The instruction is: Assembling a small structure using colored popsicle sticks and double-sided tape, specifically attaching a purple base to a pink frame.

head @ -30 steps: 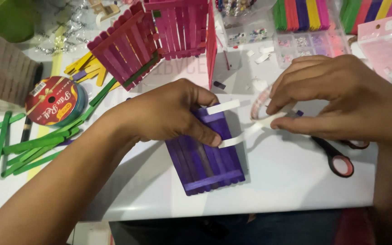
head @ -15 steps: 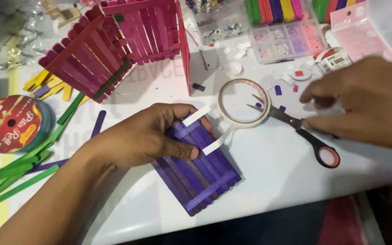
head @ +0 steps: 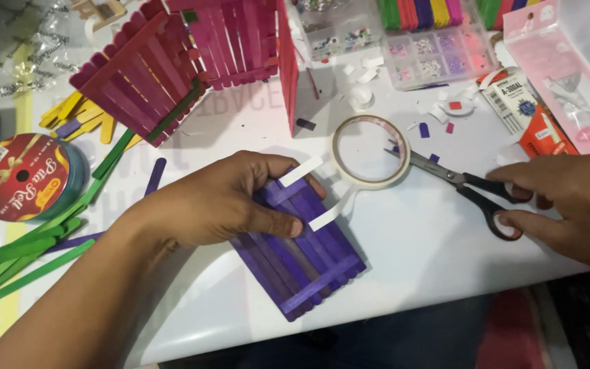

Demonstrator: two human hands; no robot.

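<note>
Two hands: both busy on the white tabletop [head: 418, 246].
Left hand [head: 223, 201]: fingers closed on the purple panel of flat craft sticks [head: 302, 253], thumb pinning it near its middle.
Panel place: near centre of the table, tilted, near end close to the table edge.
White tape strips [head: 329, 215]: two, stuck at the panel's far end, joined to the ring-shaped roll of white tape [head: 367, 152] just beyond.
Right hand [head: 575, 205]: at right, fingers curled into the handles of the black-handled scissors [head: 469, 188]; blades slightly apart, tips over the roll.
Risk, tape: likely to peel or twist if the panel shifts during cutting.
Risk, cut: could go crooked or nick the sticks, blades lying so close.
Risk, clutter: green craft sticks [head: 29, 256] at left and a pink stick box [head: 192, 58] beyond, easy to knock.
</note>
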